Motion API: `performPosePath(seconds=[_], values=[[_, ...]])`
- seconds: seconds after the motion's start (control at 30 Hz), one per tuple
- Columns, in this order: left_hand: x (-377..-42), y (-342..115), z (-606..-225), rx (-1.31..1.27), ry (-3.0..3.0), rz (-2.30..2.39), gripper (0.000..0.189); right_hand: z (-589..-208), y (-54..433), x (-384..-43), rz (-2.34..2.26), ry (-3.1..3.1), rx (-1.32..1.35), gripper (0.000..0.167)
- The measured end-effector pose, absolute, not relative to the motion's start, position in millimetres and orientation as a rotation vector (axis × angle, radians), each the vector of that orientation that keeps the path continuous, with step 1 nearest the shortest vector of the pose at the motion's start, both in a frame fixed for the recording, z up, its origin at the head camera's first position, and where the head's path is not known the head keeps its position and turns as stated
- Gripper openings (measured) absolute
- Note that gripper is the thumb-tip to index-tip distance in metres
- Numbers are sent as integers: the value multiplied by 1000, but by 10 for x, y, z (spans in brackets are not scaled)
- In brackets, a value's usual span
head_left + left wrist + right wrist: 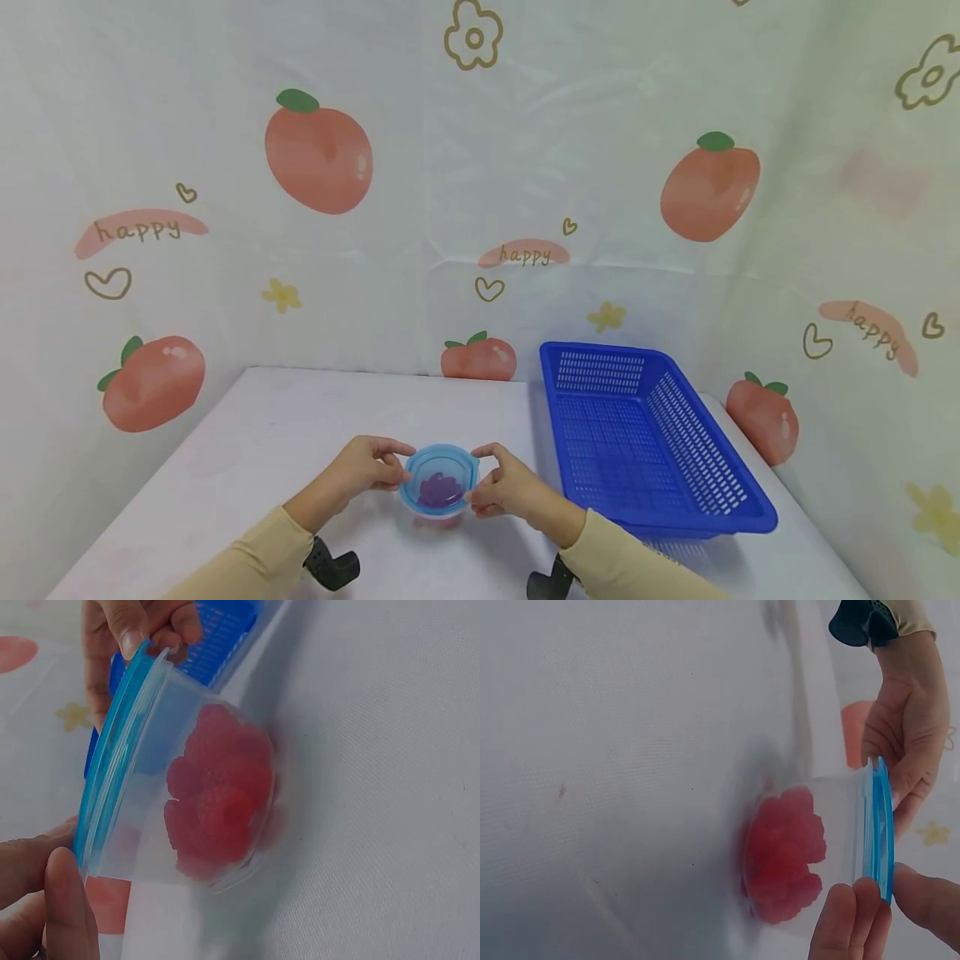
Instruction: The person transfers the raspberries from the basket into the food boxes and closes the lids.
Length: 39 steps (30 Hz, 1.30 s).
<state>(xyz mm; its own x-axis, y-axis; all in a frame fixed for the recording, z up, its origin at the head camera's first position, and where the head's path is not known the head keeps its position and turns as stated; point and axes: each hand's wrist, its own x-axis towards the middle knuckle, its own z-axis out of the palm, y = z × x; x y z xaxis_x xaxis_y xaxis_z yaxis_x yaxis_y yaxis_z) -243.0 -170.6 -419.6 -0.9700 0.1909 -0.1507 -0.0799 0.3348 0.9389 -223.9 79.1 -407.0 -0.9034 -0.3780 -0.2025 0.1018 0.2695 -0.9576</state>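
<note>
A small round clear plastic container (154, 847) stands on the white table with red raspberries (225, 802) inside. Its translucent blue lid (442, 454) sits on top, the edges lining up with the container's rim. On the lid's left side, my left hand (367, 468) pinches the edge between thumb and fingers. Opposite it, my right hand (510, 485) grips the right edge the same way. In the right wrist view, the right fingertips (840, 919) lie under the lid's rim, with the thumb over its top.
To the right of the hands, a blue plastic basket (663, 525) with perforated walls stands on the table (300, 408), close to my right forearm. Behind the table hangs a white cloth (420, 183) printed with fruit, flowers and hearts. Black wrist devices (333, 567) hang under both sleeves.
</note>
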Motion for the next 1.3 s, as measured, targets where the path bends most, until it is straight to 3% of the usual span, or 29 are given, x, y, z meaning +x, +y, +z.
performPosePath(seconds=[0.53, 0.87, 1.3], values=[[-2491, -1674, -4223, 21, 2354, 1658, 33, -4049, 796, -2247, -1635, 2206, -252, 62], [-2518, -1686, -4239, -46, 2284, 1695, 32, -4215, 707, -2286, -1820, 2237, -174, 32], [-2515, -1676, -4251, -47, 2259, 1713, 32, -4344, 668, -2298, -2034, 2008, -21, 33]])
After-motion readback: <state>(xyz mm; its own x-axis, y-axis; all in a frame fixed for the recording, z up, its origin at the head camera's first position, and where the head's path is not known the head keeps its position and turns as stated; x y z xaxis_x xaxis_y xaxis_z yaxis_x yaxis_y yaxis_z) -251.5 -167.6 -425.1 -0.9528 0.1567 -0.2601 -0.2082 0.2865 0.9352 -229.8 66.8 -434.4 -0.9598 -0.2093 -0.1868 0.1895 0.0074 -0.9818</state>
